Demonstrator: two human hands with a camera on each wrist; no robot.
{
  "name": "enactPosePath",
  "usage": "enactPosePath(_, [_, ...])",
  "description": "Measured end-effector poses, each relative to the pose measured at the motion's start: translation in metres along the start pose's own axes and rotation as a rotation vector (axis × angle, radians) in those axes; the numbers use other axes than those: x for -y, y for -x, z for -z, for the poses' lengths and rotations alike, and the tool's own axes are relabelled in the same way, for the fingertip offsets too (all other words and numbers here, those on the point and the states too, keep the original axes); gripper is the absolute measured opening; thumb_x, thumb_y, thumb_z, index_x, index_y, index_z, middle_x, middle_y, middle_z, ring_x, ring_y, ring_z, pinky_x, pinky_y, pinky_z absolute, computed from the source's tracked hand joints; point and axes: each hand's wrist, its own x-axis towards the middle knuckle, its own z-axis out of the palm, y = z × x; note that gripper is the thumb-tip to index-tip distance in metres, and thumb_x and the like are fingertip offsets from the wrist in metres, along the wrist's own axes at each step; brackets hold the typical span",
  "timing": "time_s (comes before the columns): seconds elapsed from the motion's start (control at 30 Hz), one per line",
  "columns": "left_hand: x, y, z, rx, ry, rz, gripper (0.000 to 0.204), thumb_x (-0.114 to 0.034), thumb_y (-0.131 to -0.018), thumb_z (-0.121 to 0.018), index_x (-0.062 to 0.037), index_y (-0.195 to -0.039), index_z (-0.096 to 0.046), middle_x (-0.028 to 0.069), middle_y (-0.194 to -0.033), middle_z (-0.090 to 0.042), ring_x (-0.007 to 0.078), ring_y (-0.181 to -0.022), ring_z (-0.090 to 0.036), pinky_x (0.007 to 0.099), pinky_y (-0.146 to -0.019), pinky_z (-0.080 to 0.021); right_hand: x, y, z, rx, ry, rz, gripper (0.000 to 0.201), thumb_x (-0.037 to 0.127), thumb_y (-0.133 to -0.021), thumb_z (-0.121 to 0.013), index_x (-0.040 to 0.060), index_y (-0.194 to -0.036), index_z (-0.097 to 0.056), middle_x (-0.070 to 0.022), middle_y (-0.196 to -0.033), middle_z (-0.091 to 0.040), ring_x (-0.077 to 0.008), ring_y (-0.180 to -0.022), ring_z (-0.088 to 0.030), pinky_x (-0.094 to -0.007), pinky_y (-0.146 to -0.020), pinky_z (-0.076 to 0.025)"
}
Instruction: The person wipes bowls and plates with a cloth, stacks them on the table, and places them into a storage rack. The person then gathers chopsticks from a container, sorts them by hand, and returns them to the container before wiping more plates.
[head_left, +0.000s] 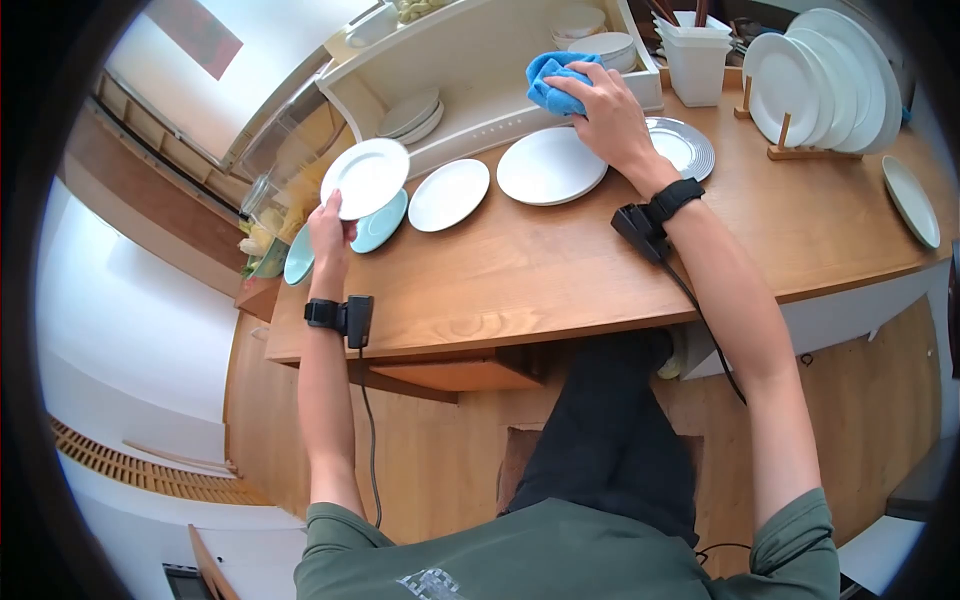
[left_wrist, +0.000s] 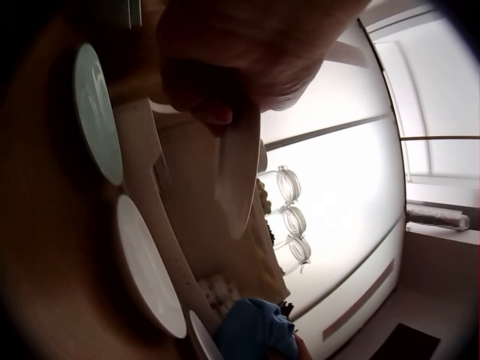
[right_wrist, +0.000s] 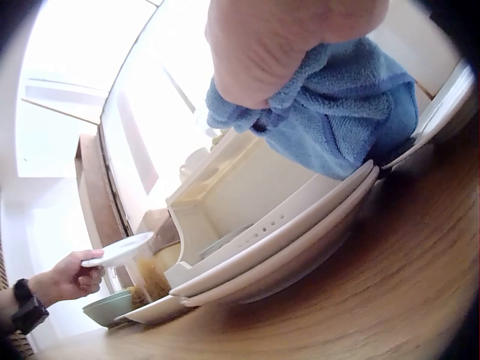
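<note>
My left hand (head_left: pixel 329 238) grips a small white plate (head_left: pixel 366 178) by its near edge, thumb on top, lifted over the left part of the desk. A bunched blue cloth (head_left: pixel 562 82) is held in my right hand (head_left: pixel 613 125), above the back of two stacked white oval plates (head_left: pixel 550 165). In the right wrist view the cloth (right_wrist: pixel 341 105) hangs down close over the rim of that stack. Between the hands lies a single white plate (head_left: pixel 449 195). A pale turquoise plate (head_left: pixel 380 224) sits partly beneath the held plate, with another turquoise dish (head_left: pixel 299 256) to its left.
A white shelf (head_left: pixel 470 138) holding bowls and plates stands along the desk's back. Behind my right hand lies a ridged-rim plate (head_left: pixel 684 150). At right are a white utensil holder (head_left: pixel 694 70), a wooden rack of upright plates (head_left: pixel 815 153) and an oval dish (head_left: pixel 910 203) near the edge.
</note>
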Motion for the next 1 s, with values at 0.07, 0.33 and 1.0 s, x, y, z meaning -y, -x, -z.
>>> enactPosePath(0.07, [-0.012,0.005,-0.032,0.111,0.071,-0.035,0.030,-0.029,-0.094,-0.052,-0.0026,-0.081,-0.057,0.0011,-0.055,-0.052,0.0082,-0.040,-0.043,0.0226,-0.036,-0.031,0.003,-0.001,0.002,0.007,-0.001,0.008,0.048,-0.001,-0.070,-0.066,0.0216,-0.111,-0.064,-0.0068,-0.118,-0.057,-0.0303,-0.102,-0.055,-0.0402,-0.088,-0.048])
enactPosePath(0.33, [-0.040,0.022,-0.159,0.323,0.261,-0.060,0.032,-0.031,-0.095,-0.049,-0.0037,-0.080,-0.056,0.0006,-0.056,-0.051,0.0087,-0.039,-0.042,0.0225,-0.035,-0.032,0.018,-0.010,0.011,-0.018,-0.117,0.134,0.054,-0.004,-0.066,-0.064,0.0195,-0.114,-0.062,-0.0095,-0.117,-0.055,-0.0324,-0.104,-0.054,-0.0403,-0.088,-0.048])
enactPosePath(1.0, [-0.040,0.058,-0.172,0.565,0.321,-0.149,0.042,-0.041,-0.098,-0.044,-0.0030,-0.093,-0.061,-0.0019,-0.078,-0.058,0.0047,-0.071,-0.052,0.0210,-0.061,-0.043,0.061,-0.011,0.007,0.253,-0.111,0.371,0.054,0.000,-0.060,-0.072,0.0197,-0.110,-0.064,-0.0060,-0.117,-0.055,-0.0297,-0.099,-0.055,-0.0385,-0.085,-0.049])
